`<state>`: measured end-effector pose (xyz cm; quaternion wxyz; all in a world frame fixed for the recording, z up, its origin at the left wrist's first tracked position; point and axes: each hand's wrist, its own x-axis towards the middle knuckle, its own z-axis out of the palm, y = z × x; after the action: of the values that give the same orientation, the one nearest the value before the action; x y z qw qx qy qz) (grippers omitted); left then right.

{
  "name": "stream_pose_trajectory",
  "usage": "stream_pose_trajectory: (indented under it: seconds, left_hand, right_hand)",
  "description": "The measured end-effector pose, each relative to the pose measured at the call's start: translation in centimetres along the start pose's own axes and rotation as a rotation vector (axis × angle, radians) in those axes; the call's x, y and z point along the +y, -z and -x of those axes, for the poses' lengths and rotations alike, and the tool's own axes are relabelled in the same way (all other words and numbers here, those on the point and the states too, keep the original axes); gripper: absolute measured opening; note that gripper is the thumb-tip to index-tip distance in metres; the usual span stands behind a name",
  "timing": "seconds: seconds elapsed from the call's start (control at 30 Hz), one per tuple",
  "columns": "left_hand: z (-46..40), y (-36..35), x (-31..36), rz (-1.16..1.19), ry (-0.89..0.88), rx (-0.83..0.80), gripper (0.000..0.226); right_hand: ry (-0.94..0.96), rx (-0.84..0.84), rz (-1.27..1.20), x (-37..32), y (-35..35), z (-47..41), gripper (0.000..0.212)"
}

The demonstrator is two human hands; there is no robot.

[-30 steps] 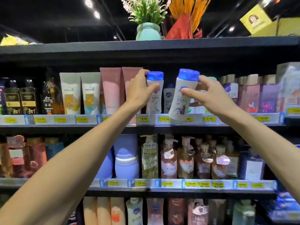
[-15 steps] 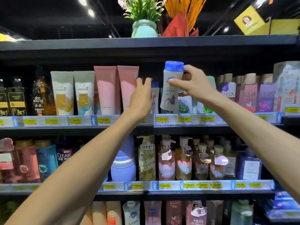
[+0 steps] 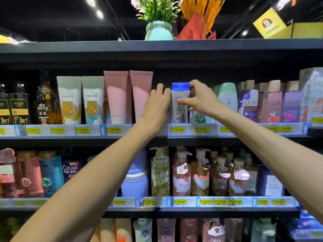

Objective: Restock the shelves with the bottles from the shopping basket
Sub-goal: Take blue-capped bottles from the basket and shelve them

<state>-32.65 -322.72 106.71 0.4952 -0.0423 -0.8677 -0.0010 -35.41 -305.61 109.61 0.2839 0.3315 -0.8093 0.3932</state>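
Observation:
A white bottle with a blue cap (image 3: 180,111) stands upright on the upper product shelf (image 3: 70,139), above the 11.90 price tag. My right hand (image 3: 201,100) grips it near the neck, thumb in front and fingers behind the cap. My left hand (image 3: 157,105) reaches into the shelf just left of that bottle with its fingers straight; whatever it touches is hidden behind it. The shopping basket is not in view.
Pink tubes (image 3: 128,96) stand left of my left hand, then Pantene tubes (image 3: 80,100). A green-capped bottle (image 3: 227,97) and Lux bottles (image 3: 248,103) crowd the right. Pump bottles (image 3: 181,172) fill the shelf below. A potted plant (image 3: 159,30) sits on top.
My right hand lowered the blue-capped bottle from the air onto the shelf and stood it upright. My left hand pushed its own bottle back into the row and now covers it.

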Motion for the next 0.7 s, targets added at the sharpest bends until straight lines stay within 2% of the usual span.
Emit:
stream_pose_trajectory:
  seconds: [0.07,0.13,0.27,0.7]
  left_hand:
    - [-0.08,-0.15,-0.09,0.003,0.011,0.001,0.047]
    - [-0.14,-0.3,-0.18,0.0,0.013,0.006,0.049]
    - [-0.05,-0.47,-0.2,-0.01,0.017,0.031,0.049]
    - [0.36,-1.01,-0.41,-0.014,0.003,0.04,0.059]
  right_hand:
    - [-0.003,-0.03,-0.011,0.14,-0.05,0.11,0.068]
    - [0.018,-0.045,0.02,0.33,-0.16,0.26,0.076]
    - [0.079,-0.031,0.119,0.36,-0.42,0.1,0.064]
    - [0.232,0.075,0.629,-0.55,-0.41,-0.5,0.071]
